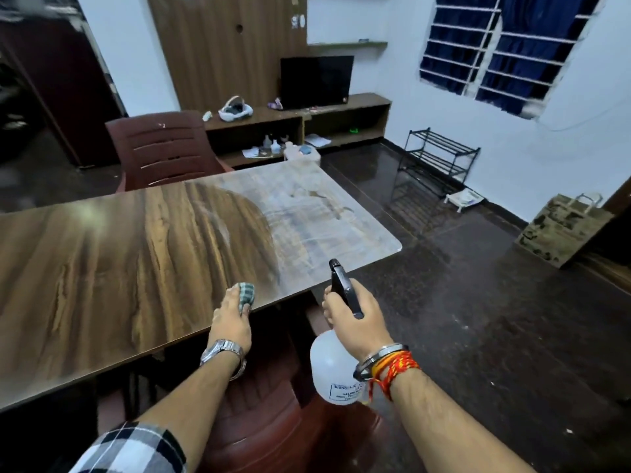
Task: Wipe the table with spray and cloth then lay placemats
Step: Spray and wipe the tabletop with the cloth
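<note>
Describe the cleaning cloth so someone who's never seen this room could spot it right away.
Start at the long wooden table and follow its near edge toward the pale, streaky right end. There the left hand presses a small bunched cloth, green-and-white checked, on the tabletop, unlike the white spray bottle held off the edge.

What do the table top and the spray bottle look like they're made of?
Table top: probably glossy wood-grain laminate; it mirrors the ceiling light. Spray bottle: translucent whitish plastic body, it seems, with a black plastic trigger head, held in the right hand.

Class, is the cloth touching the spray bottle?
Apart. The head view shows the cloth under the left hand on the table, with clear space before the spray bottle in the right hand.
</note>
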